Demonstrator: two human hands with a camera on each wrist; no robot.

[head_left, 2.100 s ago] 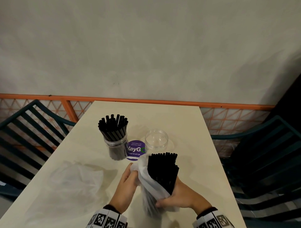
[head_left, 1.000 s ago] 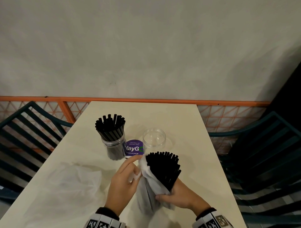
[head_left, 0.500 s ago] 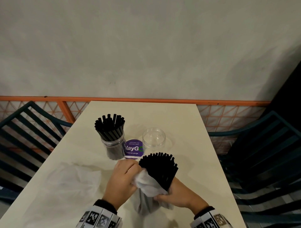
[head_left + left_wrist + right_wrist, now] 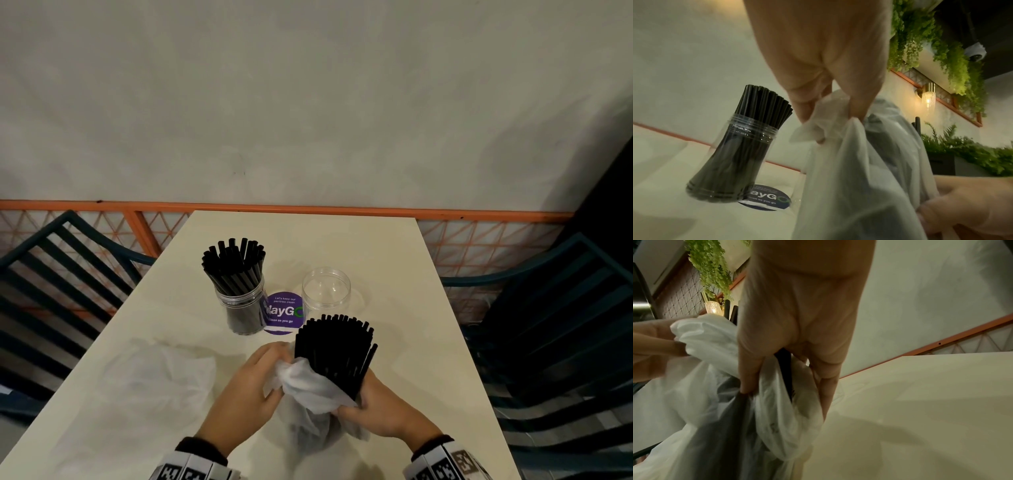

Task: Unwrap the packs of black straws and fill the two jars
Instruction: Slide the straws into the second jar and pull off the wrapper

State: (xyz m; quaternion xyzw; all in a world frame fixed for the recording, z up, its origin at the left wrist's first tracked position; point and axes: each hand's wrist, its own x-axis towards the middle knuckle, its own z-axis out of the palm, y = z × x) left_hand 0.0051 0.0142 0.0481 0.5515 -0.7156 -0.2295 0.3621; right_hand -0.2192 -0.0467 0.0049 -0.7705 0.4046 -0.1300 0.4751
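Note:
A bundle of black straws (image 4: 334,353) stands tilted over the near table, its lower half still in a thin white plastic wrapper (image 4: 308,387). My left hand (image 4: 255,380) pinches the bunched top edge of the wrapper (image 4: 824,116) at the bundle's left side. My right hand (image 4: 380,404) grips the wrapped lower part of the bundle (image 4: 766,402) from the right. Beyond them a clear jar packed with black straws (image 4: 239,291) stands upright, and an empty clear jar (image 4: 326,289) stands to its right. The full jar (image 4: 735,154) shows close in the left wrist view.
An empty crumpled wrapper (image 4: 150,380) lies on the cream table (image 4: 394,308) at the near left. A round purple sticker (image 4: 282,312) lies between the jars. Dark slatted chairs (image 4: 555,342) flank both sides; an orange rail (image 4: 308,208) and wall close the far end.
My left hand has taken the wrapper's top edge and pulled it down, baring more of the straws. The bundle has tipped slightly left. The right hand kept its grip.

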